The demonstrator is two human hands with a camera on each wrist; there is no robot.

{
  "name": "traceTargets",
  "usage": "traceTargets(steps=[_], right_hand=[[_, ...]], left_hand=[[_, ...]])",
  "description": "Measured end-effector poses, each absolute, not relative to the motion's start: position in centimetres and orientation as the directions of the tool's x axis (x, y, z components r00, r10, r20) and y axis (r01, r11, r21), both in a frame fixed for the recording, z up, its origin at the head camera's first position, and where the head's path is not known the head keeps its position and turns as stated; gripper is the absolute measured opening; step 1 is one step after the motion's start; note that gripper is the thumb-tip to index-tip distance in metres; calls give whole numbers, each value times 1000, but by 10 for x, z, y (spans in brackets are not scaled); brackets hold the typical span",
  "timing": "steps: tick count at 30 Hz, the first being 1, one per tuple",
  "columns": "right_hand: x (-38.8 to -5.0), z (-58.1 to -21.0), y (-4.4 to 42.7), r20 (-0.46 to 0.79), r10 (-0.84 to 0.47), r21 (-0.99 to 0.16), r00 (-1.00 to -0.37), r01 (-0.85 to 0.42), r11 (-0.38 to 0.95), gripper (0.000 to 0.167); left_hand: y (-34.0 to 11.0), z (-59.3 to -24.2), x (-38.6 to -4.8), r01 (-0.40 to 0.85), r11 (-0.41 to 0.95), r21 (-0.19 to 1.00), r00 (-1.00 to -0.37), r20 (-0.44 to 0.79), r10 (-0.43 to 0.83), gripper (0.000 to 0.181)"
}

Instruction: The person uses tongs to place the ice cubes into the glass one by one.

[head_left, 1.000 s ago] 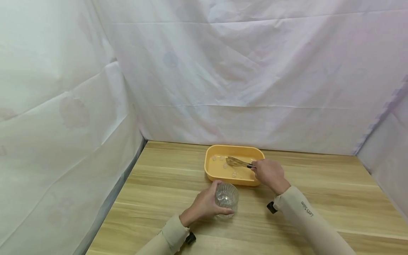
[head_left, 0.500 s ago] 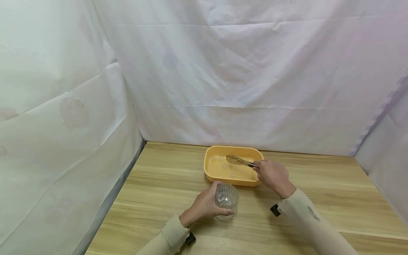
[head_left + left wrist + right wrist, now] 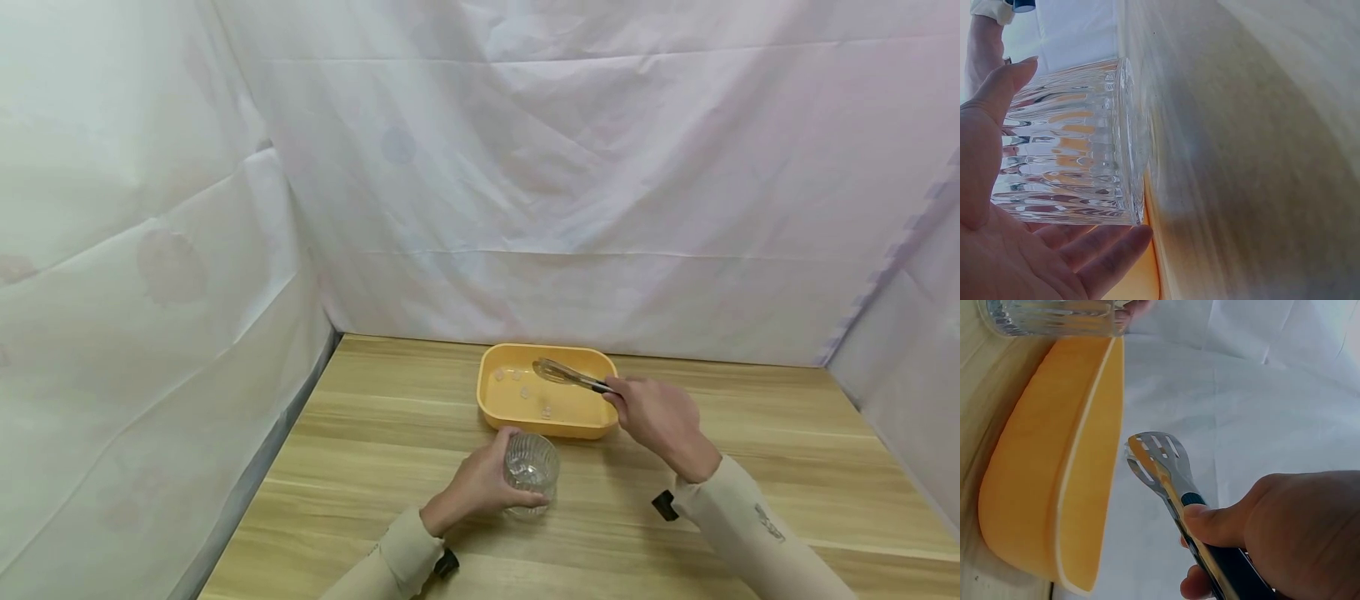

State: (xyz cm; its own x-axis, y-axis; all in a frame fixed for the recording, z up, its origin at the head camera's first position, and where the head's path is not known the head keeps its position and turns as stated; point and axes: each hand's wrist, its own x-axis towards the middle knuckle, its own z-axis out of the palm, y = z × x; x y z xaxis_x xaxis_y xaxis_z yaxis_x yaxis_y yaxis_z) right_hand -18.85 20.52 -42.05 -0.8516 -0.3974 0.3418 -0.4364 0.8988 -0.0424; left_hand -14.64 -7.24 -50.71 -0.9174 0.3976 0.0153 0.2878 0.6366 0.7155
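My left hand [image 3: 480, 483] holds a clear ribbed glass [image 3: 531, 468] that stands on the table in front of the tray. In the left wrist view the thumb lies along one side of the glass [image 3: 1072, 147] and the fingers along the other. My right hand [image 3: 660, 417] grips metal tongs [image 3: 562, 372] with slotted heads and dark handles. The tongs [image 3: 1160, 462] are above the yellow tray [image 3: 1029, 469], their heads close together. A small clear piece [image 3: 1128, 451] seems to be pinched between the heads, partly hidden.
Several small clear pieces, such as one cube [image 3: 524, 392], lie on the floor of the yellow tray [image 3: 491, 414]. Behind the wooden table [image 3: 390, 400] hangs a white cloth [image 3: 480, 208], with more cloth at both sides.
My right hand has drawn back to the right, and the tongs have risen from the tray with it. The left hand and the glass have stayed in place.
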Motion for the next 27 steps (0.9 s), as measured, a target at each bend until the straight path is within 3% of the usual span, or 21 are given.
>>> traceTargets(steps=[17,27], right_hand=[[-157,-396,205,515,-451,28,-729,-512,859,18],[-136,-381,204,542,-479,25,-690,-557,830,13]], left_hand=[[-71,-510,-146,277,648,709,-921,2,391,99],[-70,-507,-145,274,660,699,-924,2,381,99]])
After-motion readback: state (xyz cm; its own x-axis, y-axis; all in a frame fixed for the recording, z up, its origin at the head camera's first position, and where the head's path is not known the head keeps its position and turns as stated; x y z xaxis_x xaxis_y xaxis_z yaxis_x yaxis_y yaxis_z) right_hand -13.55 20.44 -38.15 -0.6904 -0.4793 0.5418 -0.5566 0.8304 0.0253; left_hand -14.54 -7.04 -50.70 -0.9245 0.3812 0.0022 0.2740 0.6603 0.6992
